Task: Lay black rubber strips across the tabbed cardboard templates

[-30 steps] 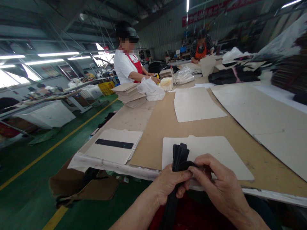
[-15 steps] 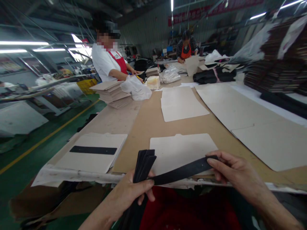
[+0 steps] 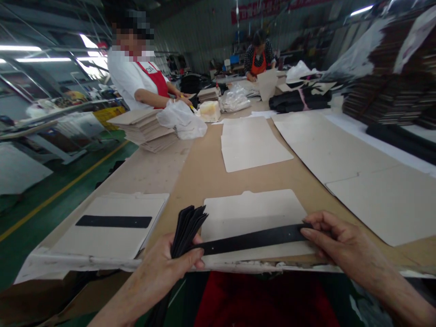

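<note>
Left hand (image 3: 170, 268) clamped on bundle (image 3: 189, 222) at 7 o'clock; right hand (image 3: 337, 240) fingers pinch strip (image 3: 252, 240) end at 4 o'clock, over card (image 3: 254, 209).

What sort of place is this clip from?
Likely a factory floor for hand assembly: a long worktable with cut board sheets, a stack of boards beside an aproned co-worker, and the left hand gripping a strip bundle while the right hand holds one black strip.

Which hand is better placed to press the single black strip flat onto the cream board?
Right, probably: the right hand pinches the strip by its end over the cream board, while the left hand is full with the strip bundle.
</note>
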